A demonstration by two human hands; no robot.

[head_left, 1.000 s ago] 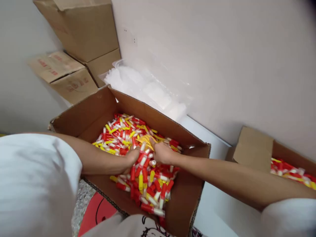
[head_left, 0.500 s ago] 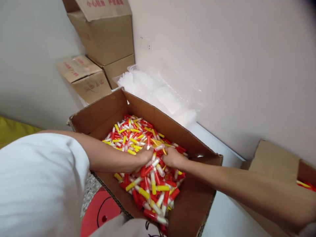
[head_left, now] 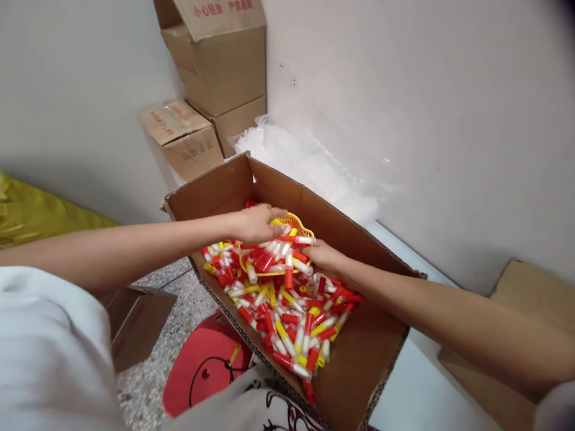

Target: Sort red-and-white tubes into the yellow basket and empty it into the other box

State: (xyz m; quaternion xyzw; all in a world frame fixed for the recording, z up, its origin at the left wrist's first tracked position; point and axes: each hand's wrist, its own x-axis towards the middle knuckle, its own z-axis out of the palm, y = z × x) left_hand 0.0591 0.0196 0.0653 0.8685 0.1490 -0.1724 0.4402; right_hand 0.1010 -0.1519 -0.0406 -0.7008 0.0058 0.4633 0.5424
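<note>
Stacked cardboard boxes (head_left: 211,66) stand against the wall, clear plastic bags (head_left: 309,161) beside, red stool (head_left: 204,371) below.

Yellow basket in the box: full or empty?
Full. The yellow basket is heaped with red, yellow and white tubes, rim barely showing, both hands on it.
</note>
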